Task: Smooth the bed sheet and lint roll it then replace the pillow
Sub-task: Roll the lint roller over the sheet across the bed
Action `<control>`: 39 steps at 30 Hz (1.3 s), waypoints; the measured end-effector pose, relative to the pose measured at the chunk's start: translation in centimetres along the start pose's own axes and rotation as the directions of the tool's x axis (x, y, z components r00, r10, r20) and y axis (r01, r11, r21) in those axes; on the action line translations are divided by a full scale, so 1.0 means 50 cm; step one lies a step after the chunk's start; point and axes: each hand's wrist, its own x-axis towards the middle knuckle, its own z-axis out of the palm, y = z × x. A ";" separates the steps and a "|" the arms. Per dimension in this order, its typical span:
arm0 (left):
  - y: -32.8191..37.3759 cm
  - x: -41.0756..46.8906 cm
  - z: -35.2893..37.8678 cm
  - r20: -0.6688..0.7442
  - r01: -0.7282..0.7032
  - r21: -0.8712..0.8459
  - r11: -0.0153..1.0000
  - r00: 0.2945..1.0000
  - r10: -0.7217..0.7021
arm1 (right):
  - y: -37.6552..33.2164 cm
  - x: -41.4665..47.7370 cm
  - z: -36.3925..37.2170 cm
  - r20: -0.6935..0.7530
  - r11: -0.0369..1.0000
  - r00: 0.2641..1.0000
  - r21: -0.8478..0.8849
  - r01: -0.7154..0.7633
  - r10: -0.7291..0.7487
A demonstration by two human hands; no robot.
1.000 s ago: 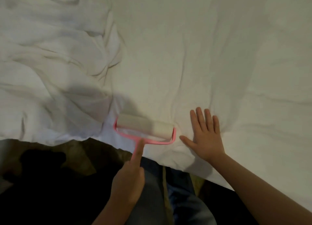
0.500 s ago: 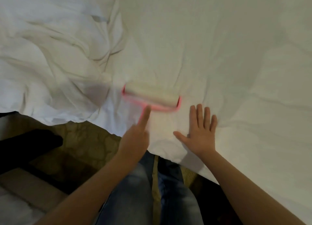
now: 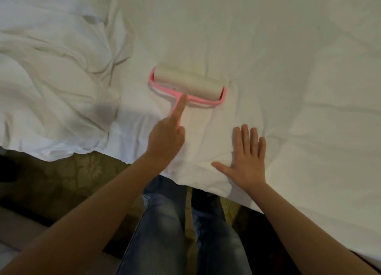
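A white bed sheet [image 3: 257, 48] covers the bed, smooth across the middle and right. A pink lint roller [image 3: 188, 85] with a white roll lies on the sheet near the front edge. My left hand [image 3: 167, 138] grips its pink handle, index finger stretched along the stem toward the roll. My right hand [image 3: 246, 161] lies flat on the sheet to the right of the roller, fingers straight and together, thumb spread out. No pillow is in view.
A heap of rumpled white bedding [image 3: 53, 85] fills the left side of the bed. The bed edge [image 3: 144, 163] runs diagonally down to the right. Below it are patterned floor [image 3: 61, 182] and my legs in blue jeans [image 3: 165, 223].
My left hand has pushed the lint roller away from the bed edge, farther onto the sheet. My right hand has stayed flat on the sheet in about the same spot.
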 end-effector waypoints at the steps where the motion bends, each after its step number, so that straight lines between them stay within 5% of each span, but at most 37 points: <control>1: 0.014 0.007 0.008 -0.014 0.016 -0.025 1.000 1.000 -0.016 | 0.005 -0.004 -0.002 -0.021 1.000 1.000 0.012 -0.014 0.014; 6: -0.045 -0.212 0.046 0.170 0.022 -0.060 0.998 0.985 -0.011 | 0.043 -0.019 -0.017 -0.075 0.970 0.971 0.108 -0.218 0.227; 10: -0.081 -0.283 0.029 0.288 0.022 -0.046 0.999 0.958 -0.008 | 0.048 -0.015 -0.010 -0.093 0.963 0.964 0.128 -0.237 0.250; 12: -0.059 -0.213 0.027 0.268 -0.023 -0.053 0.998 0.963 0.037 | 0.048 -0.019 -0.006 -0.111 0.962 0.962 0.141 -0.235 0.251; 16: 0.066 0.041 0.031 -0.011 -0.153 -0.007 0.988 0.988 0.153 | 0.063 -0.027 -0.014 -0.137 0.967 0.965 0.151 -0.204 0.225; 21: 0.139 0.039 0.063 -0.009 -0.076 -0.069 0.995 0.997 0.076 | 0.086 -0.046 -0.017 -0.119 0.959 0.960 0.164 -0.231 0.252; 26: -0.003 -0.251 0.093 0.272 -0.034 -0.032 0.999 0.961 0.042 | 0.095 -0.049 -0.003 -0.071 0.955 0.961 0.146 -0.257 0.269; 29: 0.006 -0.251 0.078 0.341 0.005 0.018 1.000 0.940 -0.011 | 0.094 -0.041 -0.007 -0.052 0.953 0.959 0.143 -0.268 0.278; 35: 0.170 0.038 0.068 -0.012 -0.155 0.032 0.987 0.988 0.155 | 0.096 -0.041 -0.007 -0.051 0.957 0.962 0.133 -0.260 0.268; 39: 0.209 0.047 0.081 -0.011 -0.119 -0.023 0.993 0.993 0.118 | 0.101 -0.043 -0.006 -0.048 0.960 0.968 0.151 -0.238 0.247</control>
